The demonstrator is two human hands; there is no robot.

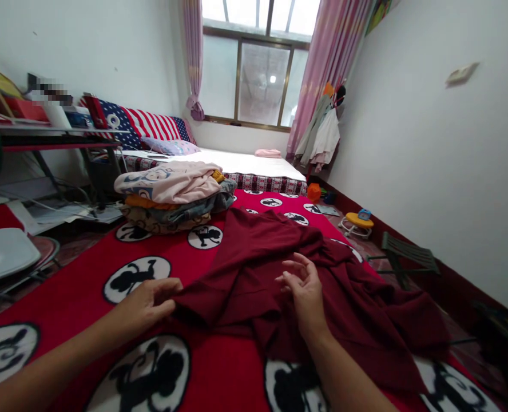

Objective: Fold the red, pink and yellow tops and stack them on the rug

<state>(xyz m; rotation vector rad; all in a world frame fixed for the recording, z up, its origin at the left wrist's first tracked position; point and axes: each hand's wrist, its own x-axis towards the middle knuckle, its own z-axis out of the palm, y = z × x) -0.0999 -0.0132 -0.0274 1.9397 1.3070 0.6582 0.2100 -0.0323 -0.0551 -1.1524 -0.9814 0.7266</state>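
A dark red garment [280, 269] lies crumpled on a red blanket [219, 377] printed with black-and-white round figures. My left hand [149, 303] pinches the garment's left corner between thumb and fingers. Over the middle of the cloth my right hand [303, 286] hovers with its fingers loosely curled and apart, holding nothing.
A pile of folded clothes [172, 194] sits at the blanket's far left. Behind it is a bed [245, 166] under a window. A cluttered desk [43, 137] stands left, a folding stool [404, 252] and a small yellow toy table [357, 223] right. Clothes hang [322, 134] by the curtain.
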